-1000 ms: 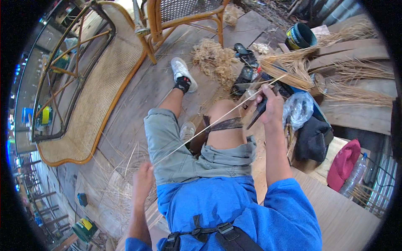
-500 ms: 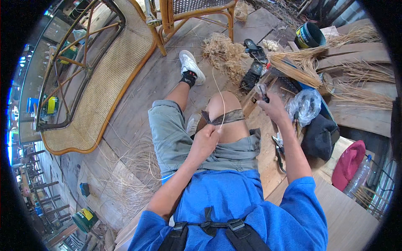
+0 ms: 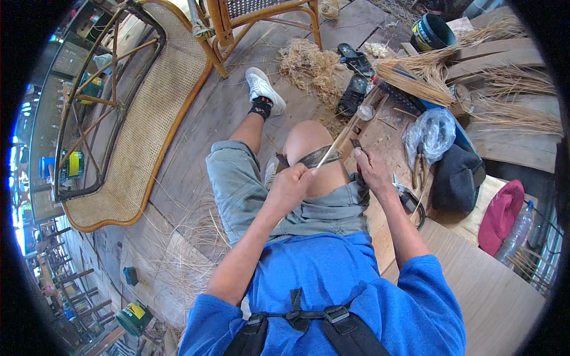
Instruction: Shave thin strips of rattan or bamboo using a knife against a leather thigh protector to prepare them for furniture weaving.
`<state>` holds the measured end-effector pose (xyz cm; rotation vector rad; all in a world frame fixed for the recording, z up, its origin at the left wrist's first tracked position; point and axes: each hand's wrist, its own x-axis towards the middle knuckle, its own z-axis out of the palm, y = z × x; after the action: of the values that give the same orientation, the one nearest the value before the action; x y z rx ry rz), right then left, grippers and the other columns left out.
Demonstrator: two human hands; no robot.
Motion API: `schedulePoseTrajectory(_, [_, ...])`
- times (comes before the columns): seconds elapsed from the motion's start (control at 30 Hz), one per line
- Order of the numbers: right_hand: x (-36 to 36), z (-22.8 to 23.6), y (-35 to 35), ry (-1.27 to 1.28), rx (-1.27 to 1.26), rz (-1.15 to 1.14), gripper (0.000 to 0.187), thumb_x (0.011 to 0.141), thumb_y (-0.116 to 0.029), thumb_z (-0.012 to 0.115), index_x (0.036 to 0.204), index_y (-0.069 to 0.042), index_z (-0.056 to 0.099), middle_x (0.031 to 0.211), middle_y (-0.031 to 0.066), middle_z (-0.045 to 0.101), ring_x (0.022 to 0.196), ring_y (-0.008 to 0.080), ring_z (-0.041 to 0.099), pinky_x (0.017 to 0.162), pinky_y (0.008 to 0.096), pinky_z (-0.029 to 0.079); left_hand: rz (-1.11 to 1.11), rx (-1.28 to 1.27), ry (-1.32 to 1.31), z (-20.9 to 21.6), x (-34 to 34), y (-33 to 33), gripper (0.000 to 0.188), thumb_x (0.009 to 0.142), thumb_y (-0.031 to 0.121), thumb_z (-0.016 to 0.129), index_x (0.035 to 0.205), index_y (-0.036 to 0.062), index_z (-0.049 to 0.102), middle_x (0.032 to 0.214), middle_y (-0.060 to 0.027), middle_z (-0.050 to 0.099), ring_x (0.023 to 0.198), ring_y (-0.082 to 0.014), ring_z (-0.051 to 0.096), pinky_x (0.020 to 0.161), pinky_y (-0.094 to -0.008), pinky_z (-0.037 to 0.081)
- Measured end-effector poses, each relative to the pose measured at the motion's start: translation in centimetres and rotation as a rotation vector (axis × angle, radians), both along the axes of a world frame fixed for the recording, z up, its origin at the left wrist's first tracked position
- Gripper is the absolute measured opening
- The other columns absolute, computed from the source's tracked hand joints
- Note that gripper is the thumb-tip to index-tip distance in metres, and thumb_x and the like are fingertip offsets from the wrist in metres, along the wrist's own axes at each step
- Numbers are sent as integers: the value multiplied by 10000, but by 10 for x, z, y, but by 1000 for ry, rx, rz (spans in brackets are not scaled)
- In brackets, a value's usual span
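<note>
Surroundings: bundles of cane strips (image 3: 415,83) lie on the floor ahead; clear plastic bag (image 3: 428,132), dark cap (image 3: 454,178) and pliers (image 3: 417,172) lie right of the knee (image 3: 306,142).
Obstruction: none across the strip.
Cane strip (image 3: 335,145): runs diagonally over the strapped knee.
Left hand (image 3: 291,187): grip pinches the strip's lower end.
Right hand (image 3: 371,172): grip is closed on a small dark blade (image 3: 356,144) beside the strip.

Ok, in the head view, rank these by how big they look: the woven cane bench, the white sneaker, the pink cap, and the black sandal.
1. woven cane bench
2. pink cap
3. white sneaker
4. black sandal
Fisheye bending makes the cap-sneaker order unsure.
</note>
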<state>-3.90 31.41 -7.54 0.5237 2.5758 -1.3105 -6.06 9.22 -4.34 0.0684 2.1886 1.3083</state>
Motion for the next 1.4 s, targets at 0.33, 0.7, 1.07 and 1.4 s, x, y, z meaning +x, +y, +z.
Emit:
schedulePoseTrajectory(0.33, [-3, 10, -33, 165, 297, 367, 352, 865, -368, 484, 832, -24, 552, 787, 215, 590, 733, 390, 571, 623, 459, 446, 48, 38, 100, -20, -15, 23, 334, 864, 258, 468, 715, -37, 512, 547, -190, 503, 509, -269, 523, 520, -392, 402])
schedulePoseTrajectory(0.7, [-1, 5, -45, 121, 403, 287, 302, 876, -353, 463, 868, -54, 508, 717, 190, 602, 698, 366, 597, 606, 461, 469, -134, -132, -303, 24, 103, -138, 325, 871, 256, 478, 655, 17, 435, 587, 1, 377, 579, -85, 349, 507, -309, 330])
schedulePoseTrajectory(1.07, [0, 15, -46, 13, 407, 284, 305, 879, -357, 457, 896, -58, 517, 815, 202, 606, 784, 376, 585, 654, 463, 460, 117, -316, 143, 42, 48, -101, 317, 861, 285, 458, 906, -5, 578, 842, -172, 566, 767, -305, 553, 696, -362, 424])
schedulePoseTrajectory(1.4, [0, 8, -43, 14, 419, 264, 296, 881, -338, 457, 906, -50, 518, 813, 193, 614, 779, 361, 596, 660, 455, 465, -189, -133, 310, -31, 9, -8, 363, 868, 285, 475, 683, -26, 500, 605, -202, 488, 555, -314, 495, 544, -385, 400])
